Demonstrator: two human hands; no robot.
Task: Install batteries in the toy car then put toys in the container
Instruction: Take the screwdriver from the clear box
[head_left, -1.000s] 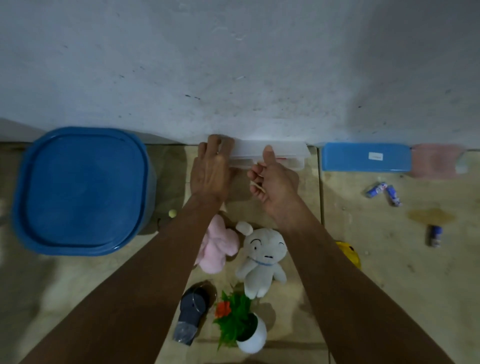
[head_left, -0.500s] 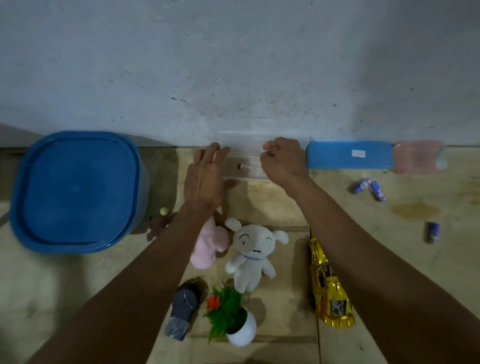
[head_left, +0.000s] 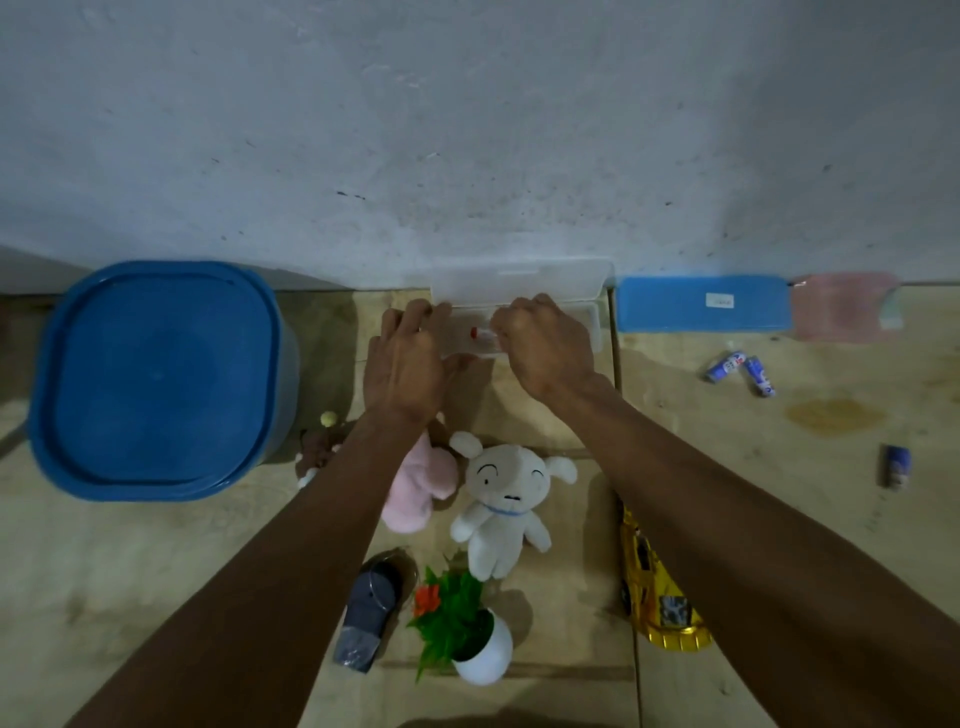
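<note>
clear case (head_left: 550, 280) at wall, lid up; small red-tipped item (head_left: 480, 333) inside | left hand (head_left: 408, 364) fingers resting straight on case's left end | right hand (head_left: 545, 345) curled over case, what it pinches unclear | blue container (head_left: 156, 379) lidded, contents hidden | toy car (head_left: 660, 597) on floor under right forearm | batteries (head_left: 740, 366) loose, far right

We can't read any text here. White label on the blue case (head_left: 704, 304) is blurred. The batteries (head_left: 740, 366) by the right edge carry blue-white print with red marks, too small for us to make out.
</note>
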